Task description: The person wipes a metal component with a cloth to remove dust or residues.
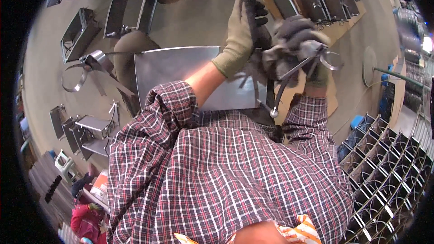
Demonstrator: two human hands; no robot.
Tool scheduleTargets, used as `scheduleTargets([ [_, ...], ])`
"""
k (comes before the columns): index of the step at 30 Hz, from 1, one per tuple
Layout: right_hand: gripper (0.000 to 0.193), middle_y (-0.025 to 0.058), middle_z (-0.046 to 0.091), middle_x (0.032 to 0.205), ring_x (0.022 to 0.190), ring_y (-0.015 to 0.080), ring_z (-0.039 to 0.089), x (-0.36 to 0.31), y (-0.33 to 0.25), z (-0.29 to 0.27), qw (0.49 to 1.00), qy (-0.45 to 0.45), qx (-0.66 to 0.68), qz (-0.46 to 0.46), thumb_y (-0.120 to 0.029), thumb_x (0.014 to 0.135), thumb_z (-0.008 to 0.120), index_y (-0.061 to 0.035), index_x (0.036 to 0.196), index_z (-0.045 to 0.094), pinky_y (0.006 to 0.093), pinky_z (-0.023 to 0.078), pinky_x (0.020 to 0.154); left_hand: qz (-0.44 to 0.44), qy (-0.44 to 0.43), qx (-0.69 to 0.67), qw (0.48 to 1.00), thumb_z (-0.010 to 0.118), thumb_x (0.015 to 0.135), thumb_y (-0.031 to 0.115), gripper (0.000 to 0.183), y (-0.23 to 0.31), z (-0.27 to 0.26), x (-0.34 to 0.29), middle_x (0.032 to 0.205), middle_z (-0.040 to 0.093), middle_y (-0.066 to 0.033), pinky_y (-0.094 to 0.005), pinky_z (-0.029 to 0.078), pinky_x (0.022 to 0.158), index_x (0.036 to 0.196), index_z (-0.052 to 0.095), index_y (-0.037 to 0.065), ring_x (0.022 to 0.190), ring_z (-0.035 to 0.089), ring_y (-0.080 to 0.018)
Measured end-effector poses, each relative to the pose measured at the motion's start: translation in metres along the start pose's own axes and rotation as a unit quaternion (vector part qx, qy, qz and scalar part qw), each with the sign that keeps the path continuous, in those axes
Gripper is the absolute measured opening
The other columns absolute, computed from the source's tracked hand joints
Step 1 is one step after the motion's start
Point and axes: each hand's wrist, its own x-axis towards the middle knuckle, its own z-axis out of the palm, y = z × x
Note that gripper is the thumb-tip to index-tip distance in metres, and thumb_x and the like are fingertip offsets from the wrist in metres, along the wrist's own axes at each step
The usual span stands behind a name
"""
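A shiny sheet-metal panel lies across my lap. My left hand, in a beige and black glove, is above its right part. The fingers stretch to the right, slightly apart, with nothing seen in them. My right hand, gloved in grey and black, has its fingers wrapped around a metal piece with curved strips. Motion blurs that grip and the greyish material below it. A thin rod with a ball end slants down from there. Beyond the panel's left end is another curved-strip metal piece.
Bent metal panels stand on the floor at upper left, others lower left. More assemblies rest on cardboard at upper right. A stack of metal frames fills the lower right. Another person in red is at lower left, near a white stool.
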Motion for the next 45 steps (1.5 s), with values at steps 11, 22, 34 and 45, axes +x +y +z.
scheduleTargets([
  [11,0.044,0.0105,0.054,0.125,0.116,0.0233,0.05,-0.008,-0.022,0.02,0.994,0.016,0.022,-0.104,-0.035,0.095,0.045,-0.0067,0.13,0.047,0.0408,0.039,0.102,0.041,0.026,0.024,0.999,0.042,0.099,0.034,0.034,-0.013,0.003,0.01,0.092,0.058,-0.011,-0.0311,0.05,0.073,0.111,0.047,0.002,0.082,0.059,-0.0203],
  [22,0.042,0.0154,0.059,0.112,0.105,0.0218,0.057,0.002,-0.041,0.002,0.996,-0.052,-0.051,-0.055,-0.032,0.098,0.039,0.0028,0.116,0.053,0.0362,0.047,0.093,0.024,0.026,-0.041,0.999,0.038,0.101,0.039,0.035,-0.005,0.008,0.008,0.087,0.058,-0.0076,-0.0305,0.051,0.065,0.108,0.047,0.006,0.076,0.06,-0.017],
  [34,0.014,0.0089,0.058,0.095,0.083,0.0218,0.055,-0.008,-0.009,-0.059,0.944,0.121,-0.306,-0.017,-0.017,0.088,0.049,-0.008,0.082,0.058,0.0398,0.048,0.079,-0.003,0.019,-0.039,0.999,0.038,0.101,0.033,0.03,-0.012,0.012,0.001,0.088,0.059,-0.0073,-0.0303,0.052,0.063,0.112,0.046,0.006,0.073,0.06,-0.0158],
  [45,0.045,0.0125,0.057,0.114,0.103,0.0188,0.056,-0.018,-0.006,-0.013,0.993,0.027,0.066,-0.093,-0.035,0.099,0.041,0.0005,0.126,0.046,0.031,0.046,0.093,0.024,-0.018,0.046,0.998,0.042,0.099,0.024,0.024,-0.014,-0.004,0.008,0.104,0.061,-0.0145,-0.0328,0.056,0.072,0.112,0.045,0.004,0.085,0.065,-0.0246],
])
